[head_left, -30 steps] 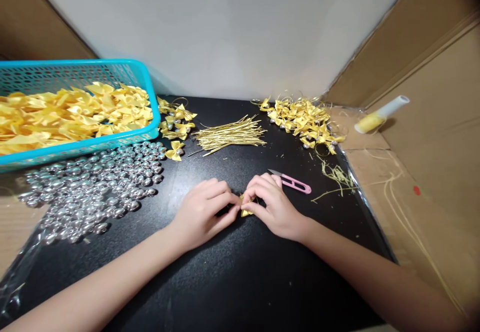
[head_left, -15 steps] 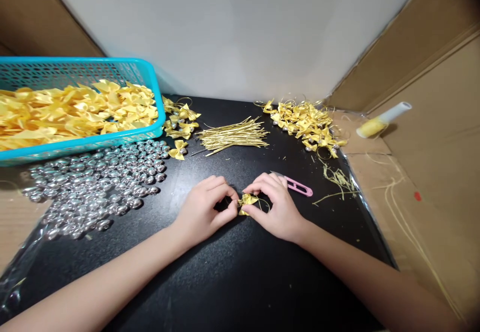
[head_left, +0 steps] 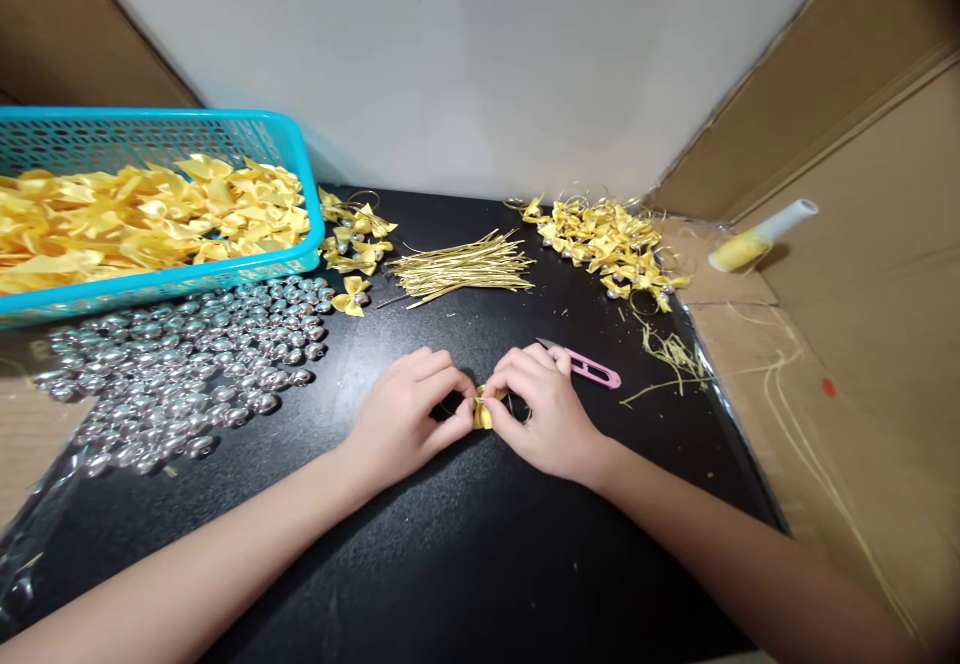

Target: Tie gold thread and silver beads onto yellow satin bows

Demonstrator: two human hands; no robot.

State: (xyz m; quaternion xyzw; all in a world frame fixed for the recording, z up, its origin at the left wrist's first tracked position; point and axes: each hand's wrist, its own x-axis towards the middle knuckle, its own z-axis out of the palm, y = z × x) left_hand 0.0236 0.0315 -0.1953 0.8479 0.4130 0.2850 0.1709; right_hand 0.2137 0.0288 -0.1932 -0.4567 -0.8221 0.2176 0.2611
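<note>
Both hands meet at the middle of the black table top (head_left: pixel 465 564). My left hand (head_left: pixel 405 424) and my right hand (head_left: pixel 544 414) pinch a small yellow ribbon bow (head_left: pixel 484 412) between their fingertips, just above the surface. A thin gold wire loops around the bow by my right fingers. Most of the bow is hidden by the fingers.
A turquoise basket (head_left: pixel 304 179) of yellow bows stands at the back left. Several silver beads (head_left: pixel 195 369) lie spread before it. A bundle of gold wires (head_left: pixel 465 269), a pile of bows (head_left: pixel 611 239), pink snips (head_left: pixel 592 369) and a yellow spool (head_left: pixel 754 239) lie behind and right. Cardboard walls enclose the sides.
The fingers have closed tighter around the bow, hiding more of it than half a second ago. Both hands stay in the same spot.
</note>
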